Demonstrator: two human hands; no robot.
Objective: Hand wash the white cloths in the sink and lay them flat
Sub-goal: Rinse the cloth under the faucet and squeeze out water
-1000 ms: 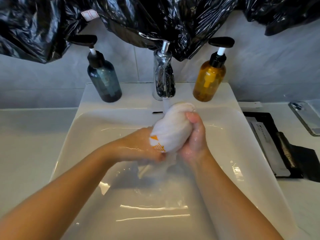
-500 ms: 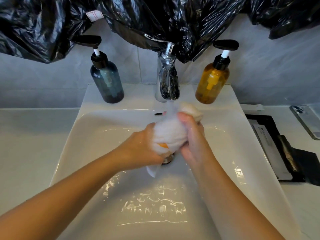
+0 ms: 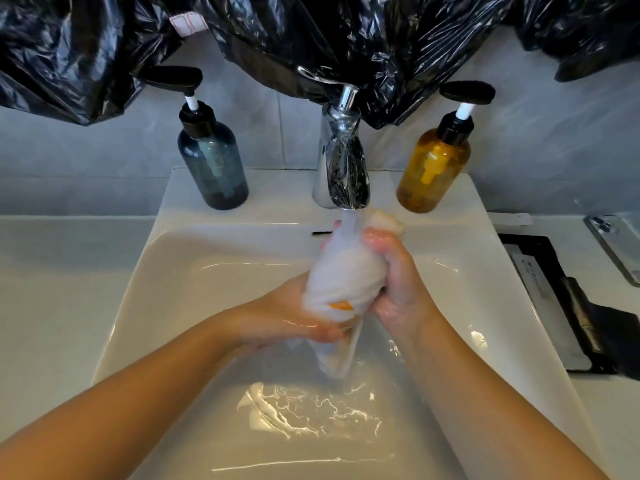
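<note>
White cloth (image 3: 346, 275) over sink (image 3: 194, 289), under tap (image 3: 343, 168) — left hand (image 3: 291, 317), right hand (image 3: 398, 285), fingers (image 3: 377, 239) grasping it

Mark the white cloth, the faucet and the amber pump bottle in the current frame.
white cloth (image 3: 346, 271), head view, on the bunched middle of the cloth.
faucet (image 3: 343, 168), head view, on the front of the chrome spout.
amber pump bottle (image 3: 433, 171), head view, on the bottle's body.

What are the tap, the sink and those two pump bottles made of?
The tap looks like polished chromed metal, given mirror reflections. The sink seems glossy white ceramic, by its sheen. The blue bottle and amber bottle: tinted see-through plastic or glass, unclear which.
</note>
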